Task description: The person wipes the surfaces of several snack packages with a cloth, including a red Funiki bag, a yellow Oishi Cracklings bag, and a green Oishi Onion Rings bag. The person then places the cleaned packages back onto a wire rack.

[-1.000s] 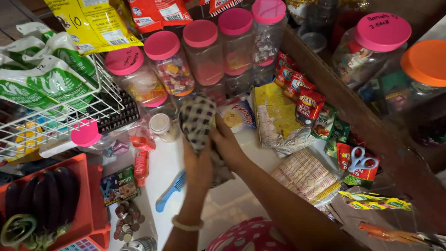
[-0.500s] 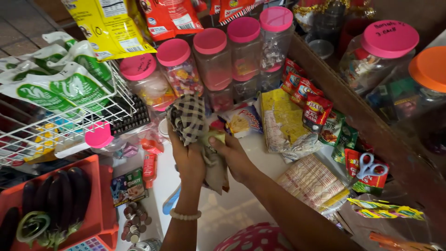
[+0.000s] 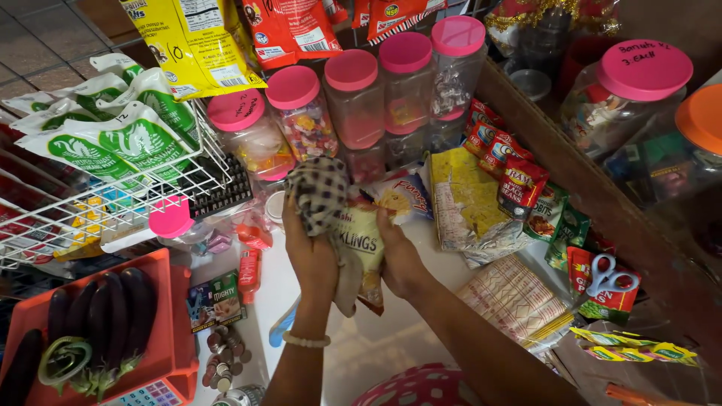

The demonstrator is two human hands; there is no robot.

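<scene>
A checked cloth (image 3: 320, 192) is gripped by the left hand (image 3: 310, 252), fingers curled around it. One snack packet (image 3: 362, 248) is pinched by the right hand (image 3: 400, 259). Both are hemmed in by five pink-lidded jars (image 3: 353, 105), with bare counter (image 3: 376, 349) nearer the body.

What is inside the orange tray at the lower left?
The orange tray holds dark purple eggplants lying side by side and a green ring-shaped item on their stem ends. Whatever lies beneath them is covered, and the tray's left part runs out of frame.

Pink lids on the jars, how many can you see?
6. Four stand in a row behind the hands. One is behind those, one far right. More may be hidden.
</scene>
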